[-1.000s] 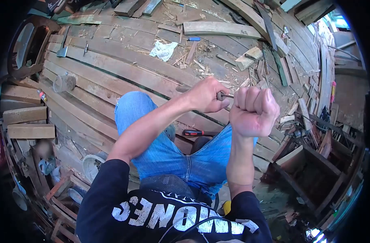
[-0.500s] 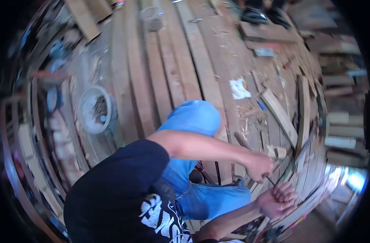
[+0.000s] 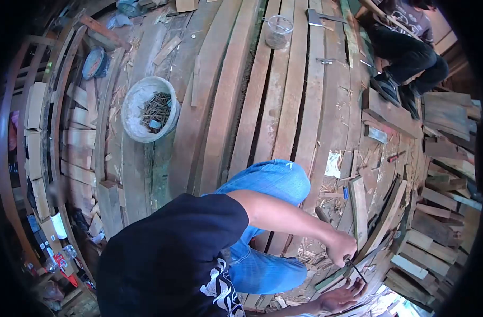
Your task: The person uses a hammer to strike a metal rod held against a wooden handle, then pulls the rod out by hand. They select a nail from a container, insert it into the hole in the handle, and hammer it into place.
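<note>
My left hand [image 3: 341, 248] is closed on a thin dark rod [image 3: 361, 275], which slants down to the right. The rod's far end is close to the fingers of my right hand [image 3: 343, 297]. That hand is palm up with its fingers apart; whether the rod touches it is unclear. Both hands are beyond my bent knees, above the plank floor. A short wooden handle [image 3: 321, 214] lies partly hidden behind my left forearm.
A white bucket [image 3: 133, 113] of nails stands on the planks. Farther off are a clear container [image 3: 279, 31] and an axe [image 3: 314, 18]. A seated person [image 3: 410, 53] is at the upper right. Offcuts [image 3: 359, 206] and stacked wood [image 3: 434, 227] lie to the right.
The view has shifted, bringing the other person's legs and torso in. My right hand has moved lower and its curled fingers have spread. My left hand still grips the rod.
</note>
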The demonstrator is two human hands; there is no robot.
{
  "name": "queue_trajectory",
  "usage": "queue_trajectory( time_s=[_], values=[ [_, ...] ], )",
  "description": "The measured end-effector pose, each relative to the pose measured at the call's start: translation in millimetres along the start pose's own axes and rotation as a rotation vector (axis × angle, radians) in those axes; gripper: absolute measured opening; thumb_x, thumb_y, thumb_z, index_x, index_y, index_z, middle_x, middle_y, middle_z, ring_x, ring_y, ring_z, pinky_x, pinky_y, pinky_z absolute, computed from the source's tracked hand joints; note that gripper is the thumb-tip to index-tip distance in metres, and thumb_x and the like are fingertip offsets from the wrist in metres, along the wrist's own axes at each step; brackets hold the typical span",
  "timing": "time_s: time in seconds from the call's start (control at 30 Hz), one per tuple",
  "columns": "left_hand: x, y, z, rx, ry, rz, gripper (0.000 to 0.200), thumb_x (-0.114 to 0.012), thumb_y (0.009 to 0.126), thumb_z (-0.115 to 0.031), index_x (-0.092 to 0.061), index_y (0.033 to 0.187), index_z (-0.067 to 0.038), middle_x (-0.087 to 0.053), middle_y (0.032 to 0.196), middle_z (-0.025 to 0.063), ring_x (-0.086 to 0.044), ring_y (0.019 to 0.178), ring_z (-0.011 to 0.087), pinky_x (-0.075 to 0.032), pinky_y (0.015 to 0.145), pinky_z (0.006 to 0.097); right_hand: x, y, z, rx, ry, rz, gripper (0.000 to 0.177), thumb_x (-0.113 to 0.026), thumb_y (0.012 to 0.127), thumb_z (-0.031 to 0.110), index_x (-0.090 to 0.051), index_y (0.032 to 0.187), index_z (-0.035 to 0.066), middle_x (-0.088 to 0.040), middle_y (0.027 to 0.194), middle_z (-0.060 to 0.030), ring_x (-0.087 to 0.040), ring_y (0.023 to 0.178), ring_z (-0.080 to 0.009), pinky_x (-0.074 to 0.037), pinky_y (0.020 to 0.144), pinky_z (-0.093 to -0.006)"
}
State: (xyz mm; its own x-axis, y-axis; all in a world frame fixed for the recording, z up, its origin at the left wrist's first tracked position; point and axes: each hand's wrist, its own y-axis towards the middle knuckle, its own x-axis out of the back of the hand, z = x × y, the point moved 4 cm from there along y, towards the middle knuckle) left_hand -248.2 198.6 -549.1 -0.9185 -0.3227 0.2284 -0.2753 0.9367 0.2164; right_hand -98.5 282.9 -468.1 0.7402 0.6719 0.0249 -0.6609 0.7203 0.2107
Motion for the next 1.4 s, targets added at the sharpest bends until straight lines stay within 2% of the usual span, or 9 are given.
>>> queue_trajectory(
  time_s=[0.43,0.57,0.73,0.8,0.83,0.93,1.1,1.23,1.4],
  values=[
    [28,8,-1,-0.100,-0.069,-0.306,0.022,-0.062,0.060,-0.025,-0.065,0.066,-0.004,-0.057,0.056,0.0164,-0.059,0.061,0.0379,-0.045,0.056,0.0477,-22,-2,-20,0.000,-0.240,0.142,0.081,-0.043,0.085,0.060,-0.028,0.141,0.004,-0.046,0.124,-0.0107,-0.043,0.117,-0.0220,-0.034,0.092,-0.0376],
    [22,6,3,-0.062,-0.066,-0.302,0.024,-0.064,0.061,-0.027,-0.067,0.071,-0.004,-0.056,0.055,0.0169,-0.060,0.059,0.0358,-0.046,0.056,0.0451,-7,-10,-25,-0.060,-0.205,0.108,0.067,-0.042,0.092,0.049,-0.029,0.140,0.003,-0.051,0.119,-0.0095,-0.047,0.112,-0.0207,-0.036,0.088,-0.0355],
    [30,-3,-3,-0.012,-0.207,-0.205,0.019,-0.065,0.068,-0.022,-0.068,0.073,-0.004,-0.057,0.057,0.0177,-0.057,0.051,0.0292,-0.044,0.051,0.0378,-30,-10,0,-0.007,-0.417,0.052,0.049,-0.054,0.089,0.008,-0.041,0.135,-0.004,-0.051,0.123,-0.0137,-0.050,0.112,-0.0211,-0.041,0.093,-0.0337],
    [23,-4,6,-0.053,-0.189,-0.226,0.024,-0.069,0.073,-0.024,-0.068,0.076,-0.001,-0.058,0.055,0.0137,-0.056,0.049,0.0143,-0.045,0.049,0.0322,-49,-5,18,0.025,-0.387,0.111,0.044,-0.052,0.092,0.003,-0.043,0.135,-0.004,-0.054,0.125,-0.0124,-0.051,0.113,-0.0178,-0.040,0.094,-0.0278],
    [23,-2,5,0.023,-0.289,-0.163,0.026,-0.069,0.068,-0.029,-0.071,0.076,-0.004,-0.060,0.057,0.0154,-0.061,0.051,0.0239,-0.048,0.053,0.0363,-57,2,26,0.039,-0.395,0.086,0.049,-0.056,0.089,0.001,-0.041,0.135,-0.007,-0.053,0.121,-0.0148,-0.054,0.106,-0.0179,-0.044,0.089,-0.0275],
    [31,-4,-6,0.052,-0.244,-0.103,0.016,-0.067,0.070,-0.020,-0.069,0.075,-0.004,-0.061,0.055,0.0114,-0.059,0.049,0.0167,-0.048,0.052,0.0316,-73,21,34,0.124,-0.321,0.045,0.048,-0.055,0.090,0.001,-0.040,0.135,-0.008,-0.056,0.119,-0.0165,-0.056,0.107,-0.0200,-0.045,0.090,-0.0304],
    [26,-2,-15,0.031,-0.259,-0.077,0.020,-0.066,0.076,-0.013,-0.054,0.060,-0.006,-0.044,0.048,-0.0028,-0.041,0.050,0.0034,-0.034,0.047,0.0240,-92,41,33,0.107,0.345,-0.016,0.029,-0.051,0.095,0.011,-0.052,0.116,-0.009,-0.060,0.101,-0.0155,-0.060,0.095,-0.0214,-0.049,0.087,-0.0364],
    [11,4,-2,-0.110,-0.129,-0.156,0.024,-0.065,0.071,-0.019,-0.055,0.060,0.000,-0.047,0.046,0.0061,-0.044,0.046,0.0093,-0.040,0.048,0.0311,-98,43,36,0.035,0.435,0.009,0.045,-0.032,0.101,0.043,-0.050,0.086,0.004,-0.045,0.076,-0.0051,-0.042,0.068,-0.0158,-0.045,0.070,-0.0334],
    [5,4,3,-0.138,-0.144,-0.182,0.024,-0.067,0.069,-0.016,-0.053,0.060,0.001,-0.044,0.046,0.0081,-0.044,0.046,0.0101,-0.039,0.047,0.0312,-89,40,28,-0.051,0.501,-0.042,0.048,-0.034,0.098,0.049,-0.043,0.078,0.007,-0.038,0.071,-0.0028,-0.037,0.064,-0.0138,-0.037,0.061,-0.0299]
  ],
)
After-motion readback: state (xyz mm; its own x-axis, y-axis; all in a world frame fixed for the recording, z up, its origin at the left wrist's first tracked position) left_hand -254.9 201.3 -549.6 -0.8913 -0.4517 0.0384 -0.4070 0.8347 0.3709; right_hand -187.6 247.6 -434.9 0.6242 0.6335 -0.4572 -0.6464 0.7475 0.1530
